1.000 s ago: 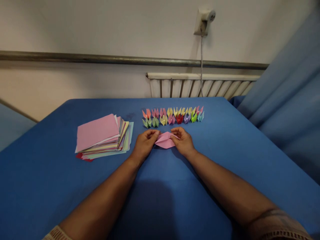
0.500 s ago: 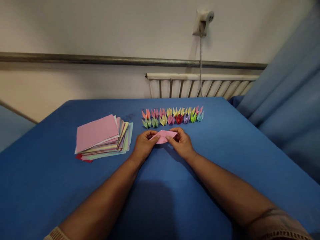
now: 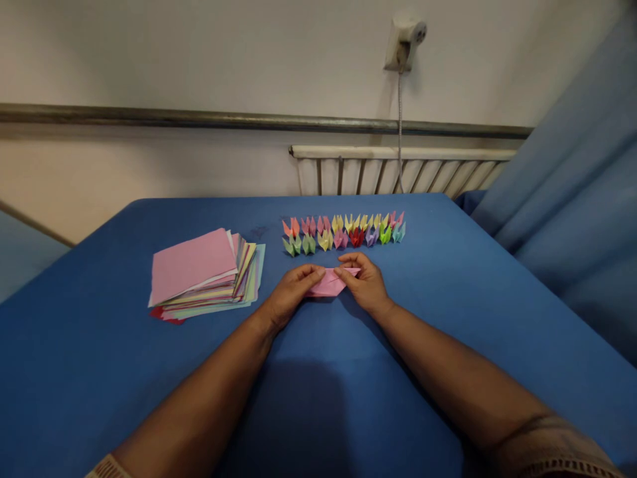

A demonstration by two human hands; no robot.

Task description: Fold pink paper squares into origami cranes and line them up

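A folded piece of pink paper [image 3: 327, 285] is held between my two hands, just above the blue table cover. My left hand [image 3: 293, 289] pinches its left end, thumb on top. At its upper right edge, my right hand [image 3: 365, 282] grips the paper between thumb and fingers, and a pointed corner shows beside that thumb. Beyond my hands stand two rows of small folded paper cranes [image 3: 357, 237] in red, pink, yellow, green, purple and light blue. The fingers under the paper are partly hidden.
Left of my hands lies a stack of coloured paper sheets [image 3: 194, 265], pink on top. A blue cover [image 3: 423, 385] spreads over the table. Behind it are a white radiator [image 3: 348, 153], a metal pipe [image 3: 223, 121] and a socket with a cord [image 3: 402, 46]. A blue curtain [image 3: 572, 166] hangs at right.
The pink paper has gone from a flat, spread diamond to a shape with a straight upper edge, slightly nearer me. My left thumb has slid inward along it.
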